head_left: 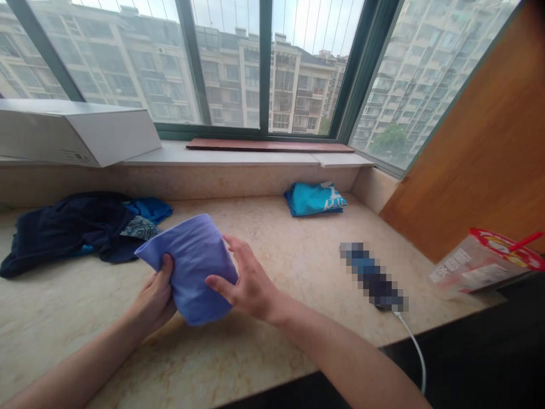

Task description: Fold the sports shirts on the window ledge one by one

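A folded lavender cloth [191,261] is held just above a beige marble counter [298,250]. My left hand [155,298] grips its lower left edge, thumb on top. My right hand [247,281] clasps its right side, thumb pressed on the front and fingers behind. A pile of dark navy and blue clothes [72,227] lies to the left. A folded turquoise garment [315,199] rests at the back near the window corner.
A white box [85,133] sits on the window ledge at left. A blurred-out oblong object [372,278] with a white cable [415,341] lies at right. A clear plastic package with red trim [481,261] leans by the wooden panel [477,153].
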Demonstrator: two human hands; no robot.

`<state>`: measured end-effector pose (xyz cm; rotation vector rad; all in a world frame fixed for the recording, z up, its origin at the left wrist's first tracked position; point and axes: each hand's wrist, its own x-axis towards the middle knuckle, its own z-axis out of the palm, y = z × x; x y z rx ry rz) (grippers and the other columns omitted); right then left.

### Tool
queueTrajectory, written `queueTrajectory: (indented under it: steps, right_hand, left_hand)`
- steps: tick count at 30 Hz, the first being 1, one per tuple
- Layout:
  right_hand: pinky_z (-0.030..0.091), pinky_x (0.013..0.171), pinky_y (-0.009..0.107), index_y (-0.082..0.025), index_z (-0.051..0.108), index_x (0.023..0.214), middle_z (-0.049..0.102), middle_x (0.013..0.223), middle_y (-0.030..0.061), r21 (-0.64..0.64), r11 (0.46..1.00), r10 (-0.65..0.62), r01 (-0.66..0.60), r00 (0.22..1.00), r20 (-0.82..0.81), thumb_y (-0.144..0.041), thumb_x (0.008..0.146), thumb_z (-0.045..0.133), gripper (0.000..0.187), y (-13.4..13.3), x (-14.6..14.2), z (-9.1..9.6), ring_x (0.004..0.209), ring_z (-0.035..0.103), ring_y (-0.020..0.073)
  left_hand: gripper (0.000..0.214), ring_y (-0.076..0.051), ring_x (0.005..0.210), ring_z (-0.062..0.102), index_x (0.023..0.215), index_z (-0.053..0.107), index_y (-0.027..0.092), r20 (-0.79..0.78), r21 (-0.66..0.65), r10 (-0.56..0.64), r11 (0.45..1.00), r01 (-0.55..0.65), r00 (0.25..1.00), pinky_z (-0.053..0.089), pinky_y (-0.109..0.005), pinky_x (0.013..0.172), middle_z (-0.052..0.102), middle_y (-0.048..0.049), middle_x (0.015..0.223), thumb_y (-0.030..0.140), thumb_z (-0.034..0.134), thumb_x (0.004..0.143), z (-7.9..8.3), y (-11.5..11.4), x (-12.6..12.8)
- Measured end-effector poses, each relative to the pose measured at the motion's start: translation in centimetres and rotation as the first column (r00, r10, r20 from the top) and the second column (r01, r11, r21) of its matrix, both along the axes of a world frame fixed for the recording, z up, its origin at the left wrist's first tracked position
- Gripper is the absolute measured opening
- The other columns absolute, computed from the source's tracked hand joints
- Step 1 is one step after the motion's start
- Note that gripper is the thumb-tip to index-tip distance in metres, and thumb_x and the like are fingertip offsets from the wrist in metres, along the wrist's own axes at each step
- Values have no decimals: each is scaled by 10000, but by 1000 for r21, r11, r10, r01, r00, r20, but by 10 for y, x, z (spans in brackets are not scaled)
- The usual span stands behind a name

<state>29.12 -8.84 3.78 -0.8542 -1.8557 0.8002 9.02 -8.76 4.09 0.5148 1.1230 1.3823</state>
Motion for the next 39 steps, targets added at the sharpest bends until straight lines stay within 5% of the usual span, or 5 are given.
queueTrajectory:
  steps: [9,17,23,31,39]
  right_hand:
    - [569,861,393,-223,643,1200,723,1017,44,-441,897,-161,-12,922,-352,-497,793,760,505,18,6,-8,919,683,226]
    - [497,1051,396,-208,461,1398,693,1236,63,-525,751,-282,-401,523,-804,-568,687,834,879,30,5,-5,1187,643,245]
    - [467,1093,446,-266,406,1428,681,1270,26,-607,701,-324,-374,591,-738,-302,572,930,1005,22,-5,-12,1197,635,236]
    - [547,975,338,-189,637,1105,740,1096,42,-633,747,-510,-204,434,-743,-436,742,800,468,42,20,-3,1027,695,203]
    - [608,818,352,-235,596,1161,732,1057,15,-633,735,-424,-243,564,-709,-363,633,882,614,45,27,1,953,704,208]
  left_hand:
    - [178,-184,554,722,1069,684,103,-101,-66,-82,995,76,991,628,-269,607,756,-47,707,171,671,905,21,15,45]
    - [201,-162,764,760,1163,664,180,39,116,173,977,-177,984,634,-272,741,782,-37,933,213,558,995,17,36,90]
    - [226,-140,825,748,1170,659,166,32,87,262,961,-263,965,629,-244,780,774,-36,999,273,534,1015,6,33,84]
    - [260,-137,779,749,969,717,158,136,136,195,967,-214,971,633,-190,747,782,-24,929,-23,685,786,5,38,75]
    - [105,-115,737,737,928,705,151,85,89,150,983,-158,985,623,-171,714,771,-12,911,75,690,857,0,36,72]
